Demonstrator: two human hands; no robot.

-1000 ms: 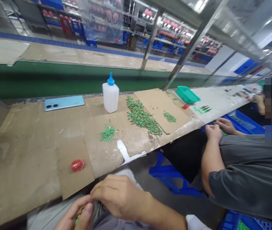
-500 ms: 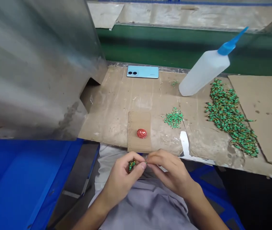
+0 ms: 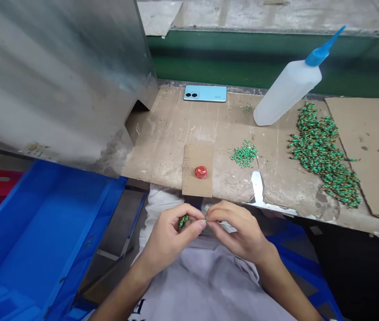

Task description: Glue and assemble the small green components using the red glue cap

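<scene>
My left hand [image 3: 172, 234] is closed around several small green-and-gold pieces [image 3: 183, 221], partly hidden by the curled fingers. At its thumb and fingertip is a tiny green piece [image 3: 205, 220]. My right hand [image 3: 239, 229] pinches at the same piece, fingertips meeting those of the left hand over my lap. Just beyond the hands, a round, glossy red thing [image 3: 201, 172] sits on a small cardboard strip [image 3: 197, 154] at the table's front edge. To its right lies a small heap of tiny green pieces [image 3: 244, 154].
A large pile of green-and-gold pieces [image 3: 323, 156] spreads over the right side. A white bottle with a blue nozzle [image 3: 286, 93] leans behind. A light-blue phone [image 3: 205, 93] lies at the back. Left are a metal panel [image 3: 59, 80] and a blue bin [image 3: 42, 232].
The whole view has shifted slightly, with the table appearing higher. Both hands stay together, fingertips still meeting at the tiny green piece, with only slight finger movement.
</scene>
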